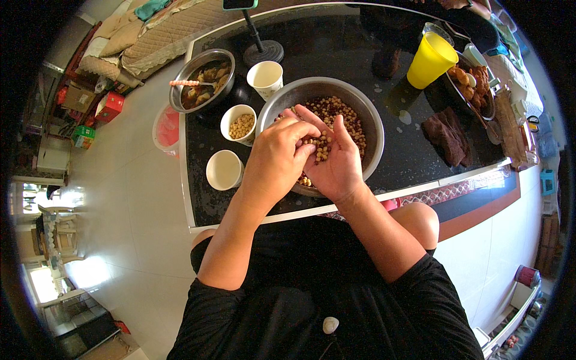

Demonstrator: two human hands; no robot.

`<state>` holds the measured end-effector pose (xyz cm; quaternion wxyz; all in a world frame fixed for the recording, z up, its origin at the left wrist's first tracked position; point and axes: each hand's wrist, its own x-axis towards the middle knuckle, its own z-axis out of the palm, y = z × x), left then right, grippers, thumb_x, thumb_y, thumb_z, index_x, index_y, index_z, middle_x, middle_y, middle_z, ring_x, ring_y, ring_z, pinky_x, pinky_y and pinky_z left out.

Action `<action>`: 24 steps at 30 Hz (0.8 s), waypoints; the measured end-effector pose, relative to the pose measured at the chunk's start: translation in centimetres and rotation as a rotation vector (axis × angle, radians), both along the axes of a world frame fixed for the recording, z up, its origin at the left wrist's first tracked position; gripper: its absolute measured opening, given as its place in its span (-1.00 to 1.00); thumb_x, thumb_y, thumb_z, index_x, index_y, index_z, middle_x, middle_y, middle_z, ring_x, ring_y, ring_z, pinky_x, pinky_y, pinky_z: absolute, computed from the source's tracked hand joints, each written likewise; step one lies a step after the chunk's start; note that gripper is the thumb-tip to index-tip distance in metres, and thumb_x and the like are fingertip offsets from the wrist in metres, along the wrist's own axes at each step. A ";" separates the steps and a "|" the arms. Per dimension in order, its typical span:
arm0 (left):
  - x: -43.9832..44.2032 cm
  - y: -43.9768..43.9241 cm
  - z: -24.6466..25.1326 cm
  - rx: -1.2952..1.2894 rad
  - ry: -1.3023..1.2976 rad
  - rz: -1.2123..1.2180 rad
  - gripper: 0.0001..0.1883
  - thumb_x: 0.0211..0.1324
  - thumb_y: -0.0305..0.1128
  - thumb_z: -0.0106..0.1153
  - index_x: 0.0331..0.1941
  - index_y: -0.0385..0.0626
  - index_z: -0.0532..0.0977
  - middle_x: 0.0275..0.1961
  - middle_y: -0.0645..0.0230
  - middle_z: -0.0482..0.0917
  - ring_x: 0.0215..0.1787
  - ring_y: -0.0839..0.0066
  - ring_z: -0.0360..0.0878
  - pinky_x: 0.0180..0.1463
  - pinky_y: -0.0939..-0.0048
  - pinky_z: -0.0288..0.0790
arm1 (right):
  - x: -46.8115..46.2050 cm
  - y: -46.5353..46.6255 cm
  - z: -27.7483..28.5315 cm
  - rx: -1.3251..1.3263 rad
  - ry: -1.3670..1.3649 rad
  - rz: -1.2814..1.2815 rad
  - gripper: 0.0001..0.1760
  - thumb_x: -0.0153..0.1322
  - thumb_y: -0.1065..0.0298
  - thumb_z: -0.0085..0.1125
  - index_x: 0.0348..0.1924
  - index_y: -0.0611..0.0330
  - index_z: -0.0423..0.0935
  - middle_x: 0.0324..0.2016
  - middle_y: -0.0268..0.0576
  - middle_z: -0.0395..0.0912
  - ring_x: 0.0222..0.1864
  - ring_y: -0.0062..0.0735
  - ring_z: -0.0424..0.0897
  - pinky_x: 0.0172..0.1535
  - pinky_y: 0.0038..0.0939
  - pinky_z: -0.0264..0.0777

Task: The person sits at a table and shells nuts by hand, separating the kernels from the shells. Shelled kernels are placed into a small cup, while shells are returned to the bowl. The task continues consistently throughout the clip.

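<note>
My right hand (pixel 337 173) is palm up over a large stainless steel bowl (pixel 377 130), with a small heap of pale yellow beans and some dark red ones (pixel 322 146) in its cupped palm. Over that heap bends my left hand (pixel 274 155), thumb and index finger at the beans; whether a bean is pinched there is hidden. More mixed pale and dark red beans (pixel 338 107) cover the bottom of the bowl. Left of it stand three paper cups. The middle cup (pixel 227 131) holds pale beans; no beans show in the far cup (pixel 264 81) or near cup (pixel 224 171).
On the black tabletop (pixel 324 49) are a metal bowl of food with a spoon (pixel 202 81), a phone stand (pixel 263 53), a yellow cup (pixel 429 60), a brown cloth (pixel 450 135) and a food dish (pixel 472 85). Another person's hand (pixel 452 3) shows at the far edge.
</note>
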<state>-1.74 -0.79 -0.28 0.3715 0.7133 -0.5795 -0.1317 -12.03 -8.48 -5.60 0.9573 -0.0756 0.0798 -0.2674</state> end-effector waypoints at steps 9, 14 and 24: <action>0.5 -0.1 0.0 -0.038 0.078 0.042 -0.86 0.22 -0.51 0.38 -0.15 -0.20 0.72 -0.20 0.23 0.78 -0.26 0.49 0.74 -0.13 0.42 0.60 | -0.1 0.0 0.2 -0.010 0.040 -0.022 -0.19 0.70 -0.21 -0.33 0.52 0.37 0.19 0.51 0.17 0.22 0.52 -0.03 0.27 0.57 -0.11 0.10; 1.5 -0.3 -0.1 -0.015 0.526 0.051 -0.87 0.33 -0.50 0.34 -0.10 -0.23 0.72 -0.20 0.37 0.78 -0.19 0.66 0.70 -0.05 0.55 0.59 | -0.1 0.1 0.4 0.004 0.083 -0.045 -0.20 0.70 -0.23 -0.32 0.50 0.33 0.24 0.47 0.12 0.30 0.48 -0.08 0.33 0.54 -0.11 0.16; 9.1 2.0 0.1 -0.004 0.308 0.329 -0.84 0.38 -0.54 0.18 -0.09 -0.26 0.71 -0.24 0.31 0.79 -0.24 0.65 0.69 -0.12 0.55 0.53 | -0.2 -0.6 0.8 -0.013 0.077 -0.088 -0.18 0.69 -0.26 -0.31 0.49 0.32 0.25 0.46 0.09 0.34 0.48 -0.04 0.35 0.52 -0.10 0.20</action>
